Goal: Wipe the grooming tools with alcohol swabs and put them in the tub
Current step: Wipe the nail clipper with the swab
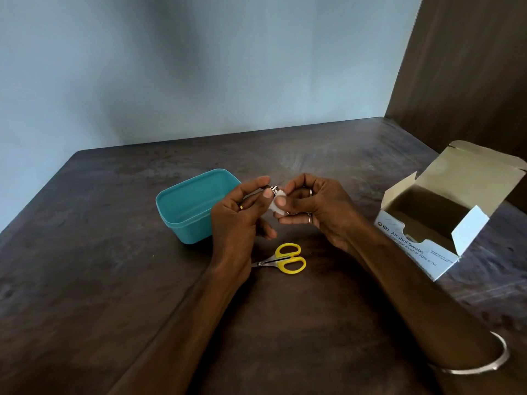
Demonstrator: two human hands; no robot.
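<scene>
My left hand (239, 220) grips a small metal nail clipper (271, 191) above the table, its tip poking out between thumb and forefinger. My right hand (310, 209) pinches a white alcohol swab (277, 206) against the clipper's end. Most of the clipper is hidden inside my left fingers. An open teal tub (196, 220) stands just left of my hands with nothing visible inside it. Small scissors with yellow handles (282, 259) lie flat on the table below my hands.
An open white box of alcohol swabs (422, 246) sits at the right with its flaps up. The dark wooden table (114, 280) meets a pale wall at the back and a dark wooden panel (462, 67) at the right.
</scene>
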